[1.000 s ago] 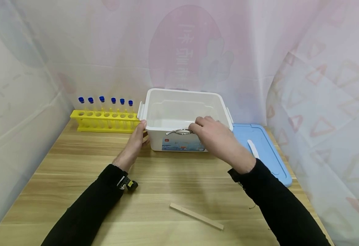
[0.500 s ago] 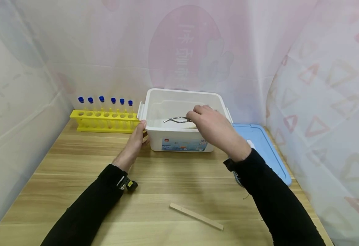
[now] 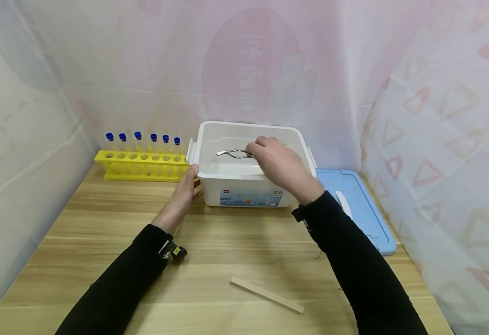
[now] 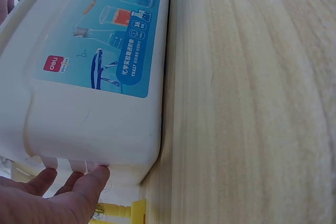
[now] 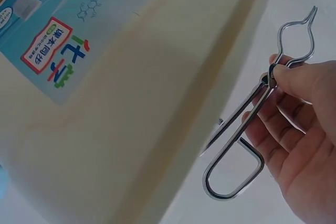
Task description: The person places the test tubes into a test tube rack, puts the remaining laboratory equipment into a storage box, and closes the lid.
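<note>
A white plastic box (image 3: 213, 190) with a blue label stands at the back of the table, its top uncovered. My left hand (image 3: 179, 195) holds the box's left end; in the left wrist view its fingers (image 4: 86, 187) lie against the end wall under the rim. Over the box's opening, my right hand (image 3: 280, 165) pinches metal crucible tongs (image 5: 271, 77) near their pivot between thumb and fingers. In the head view the bowed tips point left, while the looped handles are hidden behind the hand. The right wrist view shows those handles beside the box's rim.
Left of the box is a yellow rack (image 3: 148, 177) of several blue-capped test tubes (image 3: 138, 135). A blue lid (image 3: 370, 209) lies at the right, bearing a slim white piece (image 3: 344, 203). Nearer the front edge, a flat wooden strip (image 3: 267, 294) rests on the wooden table (image 3: 202, 260).
My right hand has carried the tongs back and slightly left, from the box's front rim to over its inside. My left hand and the box have stayed in place.
</note>
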Motion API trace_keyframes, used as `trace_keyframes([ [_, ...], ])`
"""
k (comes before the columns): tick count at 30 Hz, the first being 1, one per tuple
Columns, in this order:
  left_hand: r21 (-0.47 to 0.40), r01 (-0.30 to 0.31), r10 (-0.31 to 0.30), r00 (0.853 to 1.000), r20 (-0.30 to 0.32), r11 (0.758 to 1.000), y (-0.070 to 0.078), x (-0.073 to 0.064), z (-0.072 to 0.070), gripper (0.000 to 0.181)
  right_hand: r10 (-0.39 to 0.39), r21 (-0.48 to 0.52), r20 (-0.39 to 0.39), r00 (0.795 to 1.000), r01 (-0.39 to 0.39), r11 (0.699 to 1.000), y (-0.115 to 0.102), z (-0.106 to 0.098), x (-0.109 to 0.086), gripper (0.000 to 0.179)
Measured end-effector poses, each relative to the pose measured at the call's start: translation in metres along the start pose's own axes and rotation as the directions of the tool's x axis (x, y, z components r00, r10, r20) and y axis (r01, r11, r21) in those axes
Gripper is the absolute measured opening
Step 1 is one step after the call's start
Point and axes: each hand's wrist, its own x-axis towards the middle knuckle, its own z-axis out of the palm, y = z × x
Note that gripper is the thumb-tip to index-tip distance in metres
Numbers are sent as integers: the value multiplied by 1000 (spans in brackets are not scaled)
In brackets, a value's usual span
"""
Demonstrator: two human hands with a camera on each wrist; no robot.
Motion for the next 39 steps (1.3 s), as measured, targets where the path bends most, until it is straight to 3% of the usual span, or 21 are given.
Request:
trace_keyframes([
  [17, -16, -7, 7, 1000, 0, 1000, 0, 0, 0, 91, 67, 58, 67, 996, -70, 996, 12, 30, 38, 27],
  [26, -8, 12, -12, 1000, 1, 1000, -1, 1, -1, 94, 71, 74, 73, 995, -77, 994, 60, 78, 70, 14],
  [30, -5, 13, -13, 1000, -1, 1000, -1, 0, -1, 95, 62, 78, 80, 995, -69, 995, 64, 78, 72, 13],
  [39, -1, 15, -15, 1000, 0, 1000, -1, 0, -1, 94, 112, 13, 142, 984, -115, 993, 40, 54, 57, 18],
])
